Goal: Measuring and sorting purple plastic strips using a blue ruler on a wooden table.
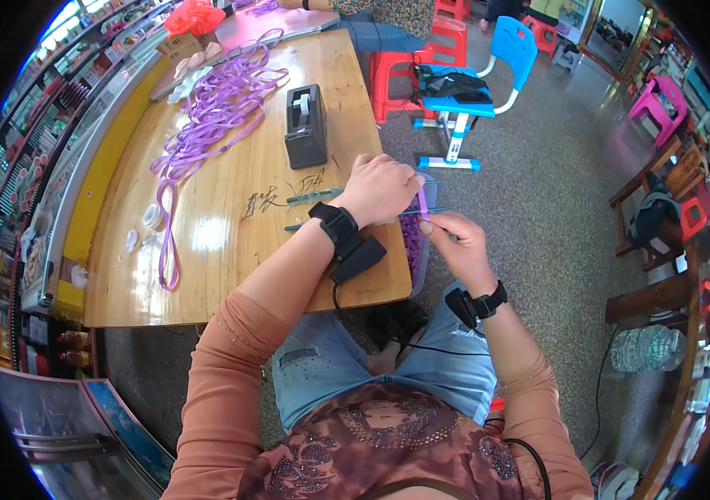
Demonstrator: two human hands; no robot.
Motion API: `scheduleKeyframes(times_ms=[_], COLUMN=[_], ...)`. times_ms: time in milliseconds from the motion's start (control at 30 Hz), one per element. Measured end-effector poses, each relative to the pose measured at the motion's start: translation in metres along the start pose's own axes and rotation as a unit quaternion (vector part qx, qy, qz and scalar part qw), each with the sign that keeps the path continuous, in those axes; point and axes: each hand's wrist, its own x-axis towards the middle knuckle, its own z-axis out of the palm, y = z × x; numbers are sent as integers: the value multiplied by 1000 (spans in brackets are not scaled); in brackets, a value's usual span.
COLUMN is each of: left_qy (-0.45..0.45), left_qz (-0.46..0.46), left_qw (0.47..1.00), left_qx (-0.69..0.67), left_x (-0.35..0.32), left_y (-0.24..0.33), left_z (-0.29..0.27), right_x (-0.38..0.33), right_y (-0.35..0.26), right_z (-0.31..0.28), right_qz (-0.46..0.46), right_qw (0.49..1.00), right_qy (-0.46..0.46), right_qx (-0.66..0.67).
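A short strip of purple ribbon (423, 201) runs across a thin dark teal rod (440, 210) beyond the table's right edge. My right hand (462, 246) pinches its lower end between thumb and forefinger. Curled over the rods, my left hand (382, 187) has its fingertips closed at the ribbon's upper end; its palm side is hidden. Two rods lie side by side beneath that hand, one coming out on the left as a greenish stick (313, 197). Below the hands, a clear plastic tub (422, 282) holds many small purple ribbon pieces.
The wooden table (222, 279) carries a heap of purple ribbon (217, 112), a black tape dispenser (306, 133) and a white roll (152, 217). A blue chair (513, 54) and red stools (392, 87) stand beyond. Another person (384, 21) sits at the far end.
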Motion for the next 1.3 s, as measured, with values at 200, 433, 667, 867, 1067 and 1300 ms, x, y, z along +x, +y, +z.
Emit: scheduleKeyframes(times_ms=[200,433,667,867,1067,1300], left_qy=[-21,-16,-19,-44,-17,-28], left_qz=[-3,-1,0,-9,-7,-4], left_qw=[1000,1000,1000,999,1000,1000], left_qx=[18,14,13,14,9,13], left_x=[-1,0,-1,1,-1,0], left_y=[1,0,-1,2,0,2], left_z=[0,-1,-1,-2,0,-2], right_x=[-3,-1,9,4,3,1], right_y=[2,4,-1,18,6,-4], right_z=[4,2,13,13,12,13], right_qz=[9,156,229,243,228,244], right_qw=[1000,973,954,940,941,940], right_qy=[12,31,-18,-34,-17,17], right_qx=[5,168,194,235,248,237])
